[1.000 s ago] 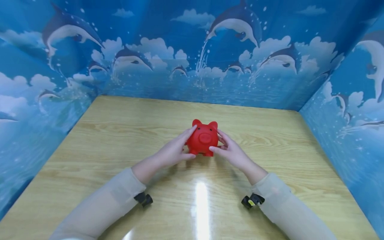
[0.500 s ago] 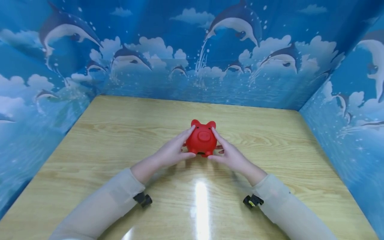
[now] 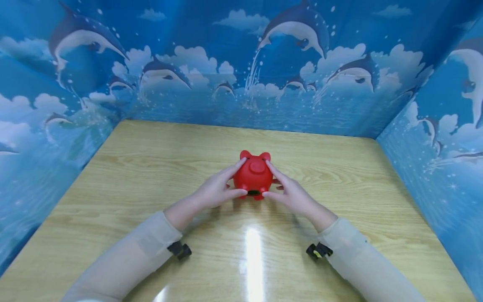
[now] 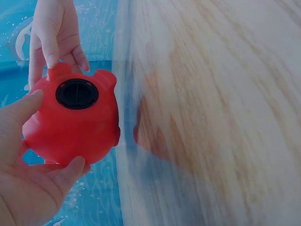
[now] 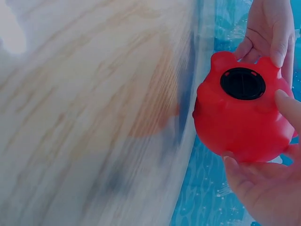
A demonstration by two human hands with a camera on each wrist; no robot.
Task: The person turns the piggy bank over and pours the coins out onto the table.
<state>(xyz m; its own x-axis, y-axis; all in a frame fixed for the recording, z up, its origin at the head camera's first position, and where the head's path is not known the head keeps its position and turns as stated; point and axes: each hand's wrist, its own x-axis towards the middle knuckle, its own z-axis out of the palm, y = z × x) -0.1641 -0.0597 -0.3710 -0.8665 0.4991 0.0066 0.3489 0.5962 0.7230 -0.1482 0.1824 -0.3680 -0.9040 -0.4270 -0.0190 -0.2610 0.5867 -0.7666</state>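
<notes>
A red piggy bank (image 3: 252, 178) is between my two hands at mid-table, snout towards me and tilted up. Its belly shows a round black plug (image 4: 77, 93), seen also as a dark strip in the head view. My left hand (image 3: 216, 188) grips its left side, thumb low by the feet and a finger beside the eye. On the other side, my right hand (image 3: 293, 193) holds it the same way, its thumb (image 5: 281, 96) near a foot. The wrist views show a gap between the pig and its reflection in the tabletop. Some fingers are hidden behind it.
The glossy wood-grain table (image 3: 151, 159) reflects a bright light strip (image 3: 254, 260) in front of the hands. Blue dolphin-print cloth (image 3: 241, 63) walls it at the back and both sides. Small black devices (image 3: 180, 250) sit on both sleeve cuffs.
The piggy bank has tipped back, so its snout points higher and the black plug shows. My right fingers have moved onto its front beside the eye, and its thumb lower.
</notes>
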